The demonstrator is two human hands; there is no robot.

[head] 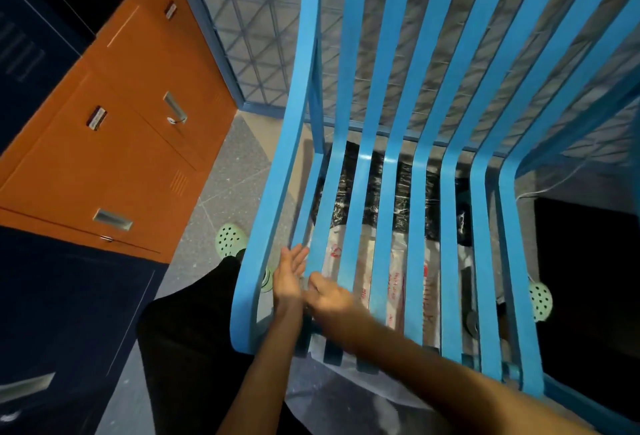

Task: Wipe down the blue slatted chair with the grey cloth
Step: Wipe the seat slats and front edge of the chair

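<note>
Blue slatted chair (415, 244): seen from above, filling the centre and right of the view. The seat slats run toward the person and the back slats rise away. Left hand (289, 277): fingers straight and spread wide, holding nothing, palm turned toward the other hand, placed at the gap beside the thick outer rail (273, 209) near the seat's front left corner. Right hand (329, 296): just beside the left, back facing up, fingers bent down over the slats. It is blurred, and whether it grips anything cannot be told. The grey cloth cannot be made out. Beneath the seat, visible through the gaps: black plastic-wrapped bundle (405, 185) toward the rear, white plastic bag (394, 278) with red print toward the front. Pale green perforated clogs (230, 239) on the feet, one either side of the chair's front. Left of chair: orange metal cabinet (121, 123), dark blue cabinet (52, 296) nearer, with a strip of speckled floor (225, 192) between them and the outer rail. Behind chair: wire mesh panel (259, 19), close to the back. Right of chair: dark black mass (588, 278) near the seat edge, thin white cable (554, 181) above it.
</note>
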